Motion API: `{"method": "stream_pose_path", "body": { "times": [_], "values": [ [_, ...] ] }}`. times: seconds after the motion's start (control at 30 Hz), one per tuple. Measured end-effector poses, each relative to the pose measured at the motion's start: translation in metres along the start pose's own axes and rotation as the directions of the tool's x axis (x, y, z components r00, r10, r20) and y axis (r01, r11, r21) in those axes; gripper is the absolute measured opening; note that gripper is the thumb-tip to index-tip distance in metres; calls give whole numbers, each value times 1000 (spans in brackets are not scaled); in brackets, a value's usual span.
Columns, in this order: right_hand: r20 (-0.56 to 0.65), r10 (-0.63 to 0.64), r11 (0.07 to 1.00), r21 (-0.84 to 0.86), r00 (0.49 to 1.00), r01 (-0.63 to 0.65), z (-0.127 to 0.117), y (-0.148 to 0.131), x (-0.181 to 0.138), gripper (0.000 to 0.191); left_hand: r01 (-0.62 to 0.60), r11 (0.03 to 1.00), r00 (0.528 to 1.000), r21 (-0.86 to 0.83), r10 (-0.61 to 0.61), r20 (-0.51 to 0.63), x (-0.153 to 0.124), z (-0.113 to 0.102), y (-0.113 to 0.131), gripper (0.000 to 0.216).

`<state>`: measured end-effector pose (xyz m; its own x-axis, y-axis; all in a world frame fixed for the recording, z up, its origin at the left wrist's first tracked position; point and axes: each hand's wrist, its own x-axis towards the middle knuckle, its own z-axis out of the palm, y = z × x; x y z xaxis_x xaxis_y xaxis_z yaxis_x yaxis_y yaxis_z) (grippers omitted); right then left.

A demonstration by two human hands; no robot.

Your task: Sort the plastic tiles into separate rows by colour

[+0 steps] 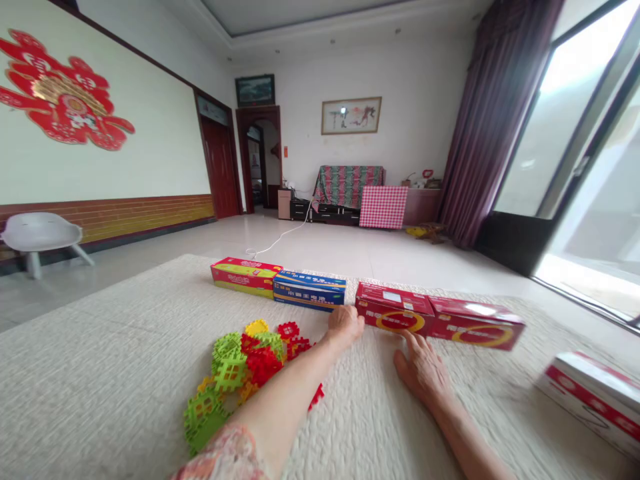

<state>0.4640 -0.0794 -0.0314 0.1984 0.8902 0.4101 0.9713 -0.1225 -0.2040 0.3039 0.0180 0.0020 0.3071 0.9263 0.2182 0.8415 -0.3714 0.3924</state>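
Note:
Several cartons stand in a row on a cream textured mat (pixel 135 373). A red and yellow-green box (pixel 245 275) touches the end of a blue box (pixel 310 290) with white lettering. Past a small gap come a dark red box (pixel 395 309) and a second dark red box (pixel 477 323), end to end. My left hand (pixel 345 325) is at that gap, low by the blue box's right end, its fingers curled and partly hidden. My right hand (pixel 423 367) lies with fingers spread, its fingertips at the lower front of the first dark red box.
Green, red and yellow plastic interlocking pieces (pixel 230 373) lie piled left of my left forearm. A white and red box (pixel 595 393) sits at the right. Beyond the mat are a tiled floor, a white chair (pixel 43 233), a cloth-covered cabinet (pixel 345 187) and a white cable (pixel 280 237).

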Motion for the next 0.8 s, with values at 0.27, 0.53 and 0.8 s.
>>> {"method": "stream_pose_path", "body": {
  "times": [0.27, 0.53, 0.8],
  "values": [
    [-59, -68, 991, 110, 996, 74, 7, 10, -1, 46, -12, 994, 965, -105, -16, -261, -8, -48, -44, 33],
    [-198, -202, 865, 422, 959, 270, 35, -67, 25, 44, 348, 898, 832, -269, -428, -352, 14, -116, -151, 33],
    [-173, -41, 892, 438, 984, 114, 59, -128, 63, 67, 422, 885, 845, -197, -463, -267, 21, -113, -176, 36]
  ]
}}
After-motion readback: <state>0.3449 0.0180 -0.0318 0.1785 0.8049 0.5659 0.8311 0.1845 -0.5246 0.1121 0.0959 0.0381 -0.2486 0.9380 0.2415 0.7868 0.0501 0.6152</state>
